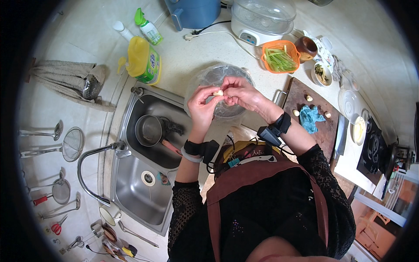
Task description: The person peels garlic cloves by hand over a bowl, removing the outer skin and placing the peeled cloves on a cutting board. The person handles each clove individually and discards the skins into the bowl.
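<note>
A pale peeled-looking garlic clove (218, 93) is pinched between the thumb and fingers of my left hand (203, 104). My right hand (241, 94) meets it from the other side, its bent fingertips and thumb at the clove's edge. Whether a strip of skin is between those fingertips is too small to tell. Both hands are above a round bin or bowl lined with a clear plastic bag (209, 76), which they partly hide. On the wooden cutting board (322, 86) to the right lie more garlic cloves (309, 98) around a crumpled blue cloth (311, 118).
A kitchen knife (341, 136) lies along the board's right edge. The double steel sink (131, 203) at left holds a small saucepan (150, 130). Behind stand an orange basket of green stalks (280, 60), a food steamer (262, 23) and a yellow detergent bottle (144, 62).
</note>
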Available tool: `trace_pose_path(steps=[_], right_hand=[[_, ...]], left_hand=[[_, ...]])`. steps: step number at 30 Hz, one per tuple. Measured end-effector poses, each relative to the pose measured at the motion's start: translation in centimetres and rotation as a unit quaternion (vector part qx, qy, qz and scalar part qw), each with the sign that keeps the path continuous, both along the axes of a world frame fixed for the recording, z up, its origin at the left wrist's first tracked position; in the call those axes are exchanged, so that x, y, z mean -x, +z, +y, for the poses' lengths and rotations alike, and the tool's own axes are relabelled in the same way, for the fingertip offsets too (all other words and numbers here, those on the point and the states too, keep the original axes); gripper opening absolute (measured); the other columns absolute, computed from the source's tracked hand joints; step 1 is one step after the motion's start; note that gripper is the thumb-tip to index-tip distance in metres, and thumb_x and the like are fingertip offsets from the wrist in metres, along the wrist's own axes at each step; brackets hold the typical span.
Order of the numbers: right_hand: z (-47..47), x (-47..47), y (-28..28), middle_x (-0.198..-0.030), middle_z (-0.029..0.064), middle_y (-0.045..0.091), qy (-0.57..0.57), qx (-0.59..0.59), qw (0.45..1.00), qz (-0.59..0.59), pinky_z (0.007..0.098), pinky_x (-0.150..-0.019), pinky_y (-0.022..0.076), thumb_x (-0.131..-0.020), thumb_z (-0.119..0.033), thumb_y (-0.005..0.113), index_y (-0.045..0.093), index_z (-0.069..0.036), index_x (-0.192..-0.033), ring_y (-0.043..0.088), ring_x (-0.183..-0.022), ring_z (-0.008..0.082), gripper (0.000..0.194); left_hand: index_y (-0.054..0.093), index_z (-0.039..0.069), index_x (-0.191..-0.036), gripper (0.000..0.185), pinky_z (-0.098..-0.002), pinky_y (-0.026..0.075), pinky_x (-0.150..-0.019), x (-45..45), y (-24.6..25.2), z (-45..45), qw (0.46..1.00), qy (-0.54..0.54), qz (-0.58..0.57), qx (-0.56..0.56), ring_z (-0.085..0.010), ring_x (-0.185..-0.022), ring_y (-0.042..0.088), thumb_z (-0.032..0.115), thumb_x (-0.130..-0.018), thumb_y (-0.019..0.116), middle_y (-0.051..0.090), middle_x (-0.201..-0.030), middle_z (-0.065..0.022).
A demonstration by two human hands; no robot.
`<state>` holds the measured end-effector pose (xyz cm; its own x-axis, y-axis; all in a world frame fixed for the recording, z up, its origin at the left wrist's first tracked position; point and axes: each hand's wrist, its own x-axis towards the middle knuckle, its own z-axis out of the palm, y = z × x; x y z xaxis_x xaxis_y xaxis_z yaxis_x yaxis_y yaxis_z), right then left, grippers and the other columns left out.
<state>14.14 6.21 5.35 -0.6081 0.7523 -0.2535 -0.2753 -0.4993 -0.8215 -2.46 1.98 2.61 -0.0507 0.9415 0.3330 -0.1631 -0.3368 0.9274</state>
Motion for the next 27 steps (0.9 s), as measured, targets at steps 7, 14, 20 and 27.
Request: trace_pose_path(steps=[7,14,20,27], right_hand=[[0.3,0.1,0.3,-0.071,0.0021,0.055,0.007,-0.010,1.000,-0.025,0.0211,-0.053,0.0412,-0.086,-0.003,0.059,0.054,-0.002,-0.090,0.052,-0.058,0.0082,0.006],[0.1,0.1,0.7,-0.070,0.0031,0.056,0.005,-0.007,1.000,-0.024,0.0209,-0.051,0.0388,-0.084,-0.001,0.059,0.054,-0.001,-0.090,0.051,-0.056,0.0085,0.007],[0.2,0.2,0.9,-0.070,0.0031,0.056,-0.001,-0.021,0.999,-0.044,0.0204,-0.051,0.0376,-0.085,-0.001,0.060,0.055,0.000,-0.091,0.051,-0.056,0.0084,0.007],[0.1,0.4,0.4,-0.071,0.0038,0.057,-0.008,-0.037,0.998,-0.047,0.0202,-0.050,0.0367,-0.086,-0.001,0.060,0.056,0.000,-0.093,0.051,-0.058,0.0081,0.008]], left_hand=[[0.064,-0.005,-0.098,0.026,-0.0266,0.052,-0.083,0.1,-0.1,0.2,1.000,-0.001,0.005,-0.022,-0.0153,-0.094,0.061,-0.016,-0.074,0.068,0.058,-0.105,-0.0088],[0.064,-0.005,-0.097,0.025,-0.0271,0.053,-0.083,0.0,-0.3,0.2,1.000,-0.004,-0.021,-0.011,-0.0153,-0.094,0.061,-0.015,-0.075,0.068,0.059,-0.105,-0.0092],[0.062,-0.004,-0.098,0.025,-0.0277,0.053,-0.084,0.1,-0.9,0.3,0.997,-0.019,-0.070,0.013,-0.0157,-0.093,0.063,-0.015,-0.076,0.068,0.062,-0.106,-0.0108],[0.061,-0.004,-0.098,0.026,-0.0287,0.054,-0.083,0.0,-1.1,0.4,0.998,-0.006,-0.064,-0.011,-0.0161,-0.092,0.063,-0.015,-0.076,0.068,0.062,-0.107,-0.0111]])
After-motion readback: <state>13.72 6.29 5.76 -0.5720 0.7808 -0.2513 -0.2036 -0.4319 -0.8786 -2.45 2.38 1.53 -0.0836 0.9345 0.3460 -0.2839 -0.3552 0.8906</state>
